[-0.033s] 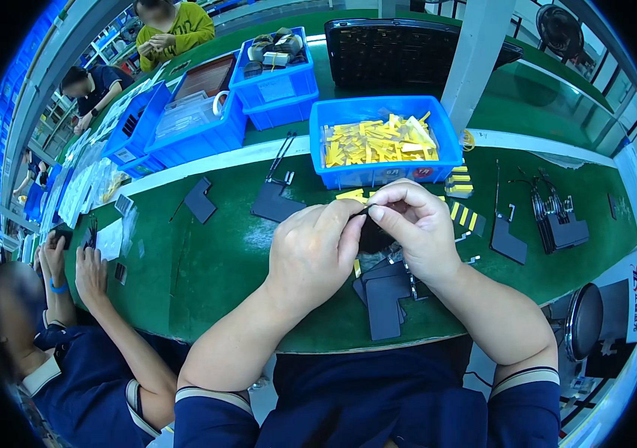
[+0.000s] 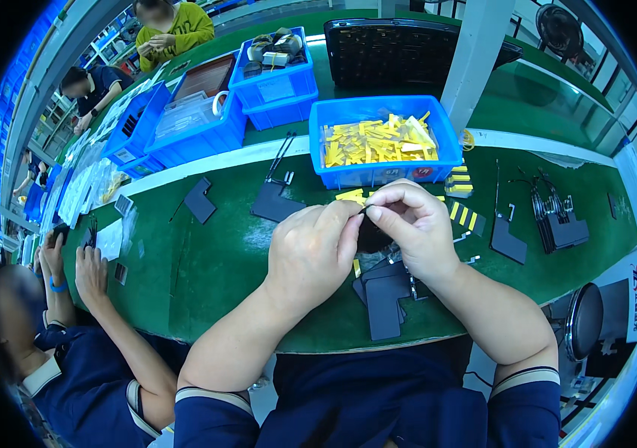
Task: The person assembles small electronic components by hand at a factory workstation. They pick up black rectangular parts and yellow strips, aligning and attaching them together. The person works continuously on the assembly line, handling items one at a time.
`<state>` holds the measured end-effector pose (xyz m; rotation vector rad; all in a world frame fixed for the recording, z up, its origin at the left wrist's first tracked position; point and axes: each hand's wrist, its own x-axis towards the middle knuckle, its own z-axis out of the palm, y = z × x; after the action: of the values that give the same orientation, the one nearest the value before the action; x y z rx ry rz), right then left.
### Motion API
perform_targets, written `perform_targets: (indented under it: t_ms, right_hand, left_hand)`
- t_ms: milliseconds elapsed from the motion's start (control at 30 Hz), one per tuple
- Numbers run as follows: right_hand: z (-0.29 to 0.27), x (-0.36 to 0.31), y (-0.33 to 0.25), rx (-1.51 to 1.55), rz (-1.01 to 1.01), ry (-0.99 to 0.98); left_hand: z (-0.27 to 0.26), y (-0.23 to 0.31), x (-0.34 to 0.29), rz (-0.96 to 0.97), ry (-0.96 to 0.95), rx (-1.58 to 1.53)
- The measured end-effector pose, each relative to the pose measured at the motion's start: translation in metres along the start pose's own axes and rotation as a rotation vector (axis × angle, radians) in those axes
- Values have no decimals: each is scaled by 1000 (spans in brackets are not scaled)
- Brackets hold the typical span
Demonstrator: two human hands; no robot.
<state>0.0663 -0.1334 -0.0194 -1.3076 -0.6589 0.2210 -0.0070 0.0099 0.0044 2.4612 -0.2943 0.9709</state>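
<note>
Two hands point(image 2: 305, 243) pinch a black piece point(image 2: 373, 237) between blue bin point(image 2: 344, 178) and near table edge point(image 2: 438, 335).

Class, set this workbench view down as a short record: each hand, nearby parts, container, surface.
Left: bare left hand at a small black piece, grip partly hidden
Right: bare right hand, pinching at that same piece
Nearby parts: overlapping flat dark-grey plates, nearer the wearer than the hands
Container: blue rectangular plastic bin holding yellow strips, beyond the hands
Surface: green tabletop
</note>
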Motion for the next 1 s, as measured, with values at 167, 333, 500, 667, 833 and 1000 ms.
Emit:
perform_targets:
  t_ms: [167,333,500,667,833,1000]
  right_hand:
    - [1,1,0,-78,14,24]
    - [1,1,1,-80,16,26]
    - [1,-1,3,-44,23,21]
    - [1,-2,2,-28,9,18]
    - [2,-1,1,-13,33,25]
    - [2,-2,-2,-163,-49,17]
  left_hand:
    - [0,-5,0,77,37,60]
    - [-4,-2,1,61,-22,148]
    - [-3,-2,0,87,-12,142]
    - [-3,0,1,121,12,96]
    - [-3,0,-1,122,25,153]
    - [-5,7,0,119,-18,211]
